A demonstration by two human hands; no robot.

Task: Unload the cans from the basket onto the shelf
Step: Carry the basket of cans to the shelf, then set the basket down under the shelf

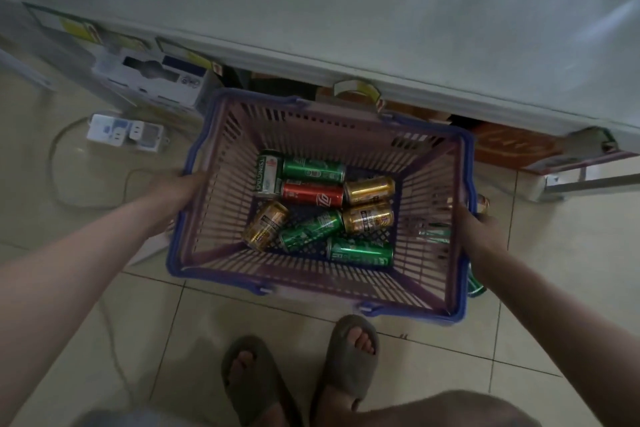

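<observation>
On the tiled floor (519, 340) below a pale shelf (346, 10), head view only: one basket (263, 276), pink slatted walls, blue rim, handles folded down, held level between both hands. Left hand (180, 189): clasped on the left rim, fingers curled over the edge. Right hand (474, 225): gripping the right rim, fingers partly hidden by the wall. Contents, all lying on their sides on the basket floor: one white-and-green can (267, 173) lettered "TSINGTAO"; one red can (312, 194) with partial Coca-Cola script; four green cans, the upper one (313, 170) beside the Tsingtao, one tilted at centre (310, 229), one along the near wall (360, 251), brand not legible on any; three gold cans, one at left (266, 225), two stacked at right (369, 190), (367, 217), print too small to read. Outside the basket, by the right wall: further cans on the floor, one green (475, 282) and one gold end (483, 203), partly hidden. Shelf surface as shown: bare and blurred; yellow price tags (356, 88) on its front edge, unreadable. Also noted: power strip (124, 132) with cable at left, boxes under the shelf, two feet in grey slippers (353, 357). Progress, judged: unloading not yet begun from this basket, nine cans inside, none seen on the shelf; all placing remains, once the basket is set down and a hand freed.
</observation>
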